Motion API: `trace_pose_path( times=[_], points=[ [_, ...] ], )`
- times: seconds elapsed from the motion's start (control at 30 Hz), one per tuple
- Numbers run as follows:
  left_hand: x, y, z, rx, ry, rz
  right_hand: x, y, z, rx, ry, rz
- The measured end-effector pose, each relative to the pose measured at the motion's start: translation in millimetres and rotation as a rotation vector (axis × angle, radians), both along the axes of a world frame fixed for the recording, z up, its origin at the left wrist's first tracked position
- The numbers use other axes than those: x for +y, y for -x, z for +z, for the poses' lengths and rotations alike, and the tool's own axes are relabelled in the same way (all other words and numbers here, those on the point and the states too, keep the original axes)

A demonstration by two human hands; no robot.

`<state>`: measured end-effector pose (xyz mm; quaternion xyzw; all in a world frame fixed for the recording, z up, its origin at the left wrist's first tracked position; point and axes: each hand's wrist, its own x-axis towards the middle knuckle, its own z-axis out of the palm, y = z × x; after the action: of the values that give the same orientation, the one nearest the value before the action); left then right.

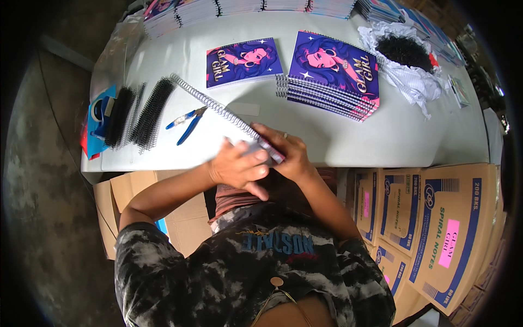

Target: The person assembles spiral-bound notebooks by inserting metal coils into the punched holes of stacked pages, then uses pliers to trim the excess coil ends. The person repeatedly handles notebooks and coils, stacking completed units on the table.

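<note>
My right hand (pixel 287 153) grips the lower right end of a spiral notebook (pixel 239 129), which is tilted over the table's front edge. A wire-like coil (pixel 210 102) runs along its upper edge and reaches up to the left. My left hand (pixel 239 165) is beside the notebook's lower end, fingers spread and slightly blurred; whether they touch the pages is unclear. Blue-handled pliers (pixel 189 124) lie left of the notebook. Farther left are several black spiral coils (pixel 150 115). A purple illustrated notebook (pixel 243 64) lies beyond the held one.
A stack of purple spiral notebooks (pixel 335 73) stands right of centre on the white table (pixel 430 139). Black coil-like scraps (pixel 404 52) rest on crumpled white material (pixel 411 87). More notebook stacks (pixel 239 7) line the far edge. A tape dispenser (pixel 102 115) sits left; cardboard boxes (pixel 447 234) stand lower right.
</note>
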<state>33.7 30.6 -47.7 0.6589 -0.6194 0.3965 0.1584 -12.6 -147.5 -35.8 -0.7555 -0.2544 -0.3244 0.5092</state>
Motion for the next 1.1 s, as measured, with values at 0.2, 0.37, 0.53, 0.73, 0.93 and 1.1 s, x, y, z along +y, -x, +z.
trace_pose_path(
  times=[0.2,0.37,0.53,0.73,0.93,1.1],
  points=[
    [-20,10,-10,0.403,0.164,0.085,5,-3,-11,0.127,-0.074,0.065],
    [-30,0,57,-0.025,0.268,0.26,10,-3,-8,0.053,-0.056,0.078],
    [-13,13,-1,0.253,0.022,0.131,8,-6,-16,0.173,-0.199,0.105],
    [-29,-9,103,0.429,0.038,0.266,5,-3,0,0.325,-0.31,0.196],
    [-39,-19,93,0.519,0.035,0.289,-2,-7,0,0.539,-0.538,0.503],
    [-46,-25,100,-0.031,0.304,0.295,0,-6,0,0.257,-0.226,0.224]
  ],
)
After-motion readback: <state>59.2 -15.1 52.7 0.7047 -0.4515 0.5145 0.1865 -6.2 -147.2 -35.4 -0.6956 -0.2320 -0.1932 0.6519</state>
